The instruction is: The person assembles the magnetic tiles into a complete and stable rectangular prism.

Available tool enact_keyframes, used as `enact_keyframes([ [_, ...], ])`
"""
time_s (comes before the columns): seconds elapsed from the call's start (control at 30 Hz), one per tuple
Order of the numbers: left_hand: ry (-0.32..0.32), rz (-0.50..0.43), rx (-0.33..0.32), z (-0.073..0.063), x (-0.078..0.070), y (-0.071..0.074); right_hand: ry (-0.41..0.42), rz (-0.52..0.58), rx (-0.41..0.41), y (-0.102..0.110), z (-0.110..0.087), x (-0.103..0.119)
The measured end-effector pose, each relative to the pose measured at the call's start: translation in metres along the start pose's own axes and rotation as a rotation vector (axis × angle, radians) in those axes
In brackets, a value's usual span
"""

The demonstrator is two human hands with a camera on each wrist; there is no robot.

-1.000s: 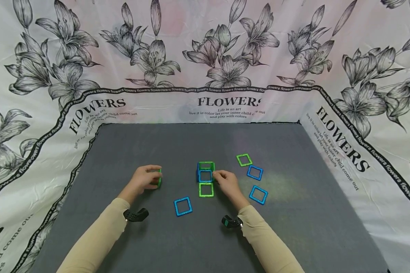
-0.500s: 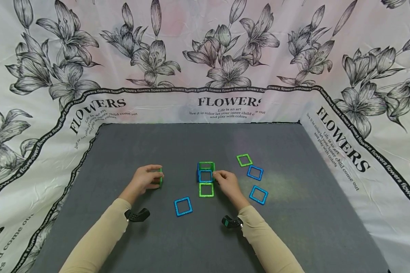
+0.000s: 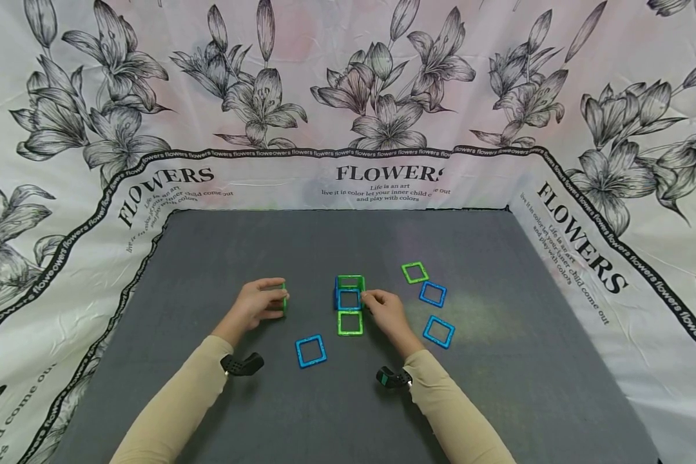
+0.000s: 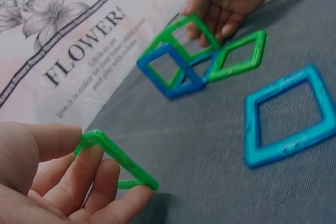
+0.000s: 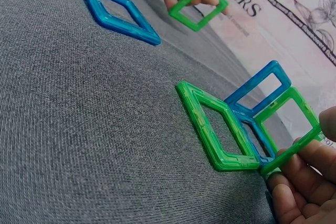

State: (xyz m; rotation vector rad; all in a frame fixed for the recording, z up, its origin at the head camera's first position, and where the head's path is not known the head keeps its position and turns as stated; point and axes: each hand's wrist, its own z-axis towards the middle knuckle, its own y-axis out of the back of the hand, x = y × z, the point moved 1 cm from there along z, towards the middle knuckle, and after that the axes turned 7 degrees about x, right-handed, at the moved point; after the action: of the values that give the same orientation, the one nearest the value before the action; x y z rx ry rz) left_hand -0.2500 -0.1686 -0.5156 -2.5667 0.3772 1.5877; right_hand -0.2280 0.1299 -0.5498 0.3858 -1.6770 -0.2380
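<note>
We observe two bare hands at work over a grey tabletop (image 3: 499,399). The left hand (image 3: 261,301) pinches an upright green frame (image 4: 126,160) between thumb and fingers, off to the left of a small assembly and well apart from it (the head view shows this frame nearly edge-on; we cannot tell whether its lower edge meets the tabletop).

The right hand (image 3: 386,314) is at the assembly's right side, thumb and fingers pinching the green side panel (image 5: 291,152).

Assembly, as we read it: a blue base frame (image 3: 348,309) lies flat; a blue side panel (image 5: 252,83) stands along its left edge; a green back panel (image 3: 350,278) stands at the rear; the green side panel stands at the right. A flat green front frame (image 3: 350,333) lies against the near edge of the base.

Loose pieces: we note a near blue frame (image 3: 313,362) lying flat, left of the assembly and closer to the wearer. To the right of the right hand lie a far green frame (image 3: 419,280), a middle blue frame (image 3: 431,301) just beside it, and a lower blue frame (image 3: 435,339) nearer us.

Behind everything hangs a flower-printed cloth (image 3: 290,183).
</note>
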Motion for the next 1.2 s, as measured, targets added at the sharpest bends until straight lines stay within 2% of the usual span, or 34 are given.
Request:
enact_keyframes([
  [0.5, 0.001, -0.102, 0.050, 0.002, -0.006, -0.034, -0.016, -0.004, 0.012, 0.000, -0.002, 0.001],
  [0.67, -0.014, -0.132, 0.085, 0.003, -0.004, -0.048, -0.019, -0.002, 0.007, 0.000, -0.001, 0.000],
  [0.9, -0.023, -0.126, 0.128, 0.002, 0.003, -0.069, -0.015, -0.002, 0.001, 0.000, -0.001, -0.001],
  [1.2, -0.004, -0.148, 0.112, 0.004, 0.006, -0.088, -0.008, -0.009, -0.002, 0.000, -0.001, -0.001],
])
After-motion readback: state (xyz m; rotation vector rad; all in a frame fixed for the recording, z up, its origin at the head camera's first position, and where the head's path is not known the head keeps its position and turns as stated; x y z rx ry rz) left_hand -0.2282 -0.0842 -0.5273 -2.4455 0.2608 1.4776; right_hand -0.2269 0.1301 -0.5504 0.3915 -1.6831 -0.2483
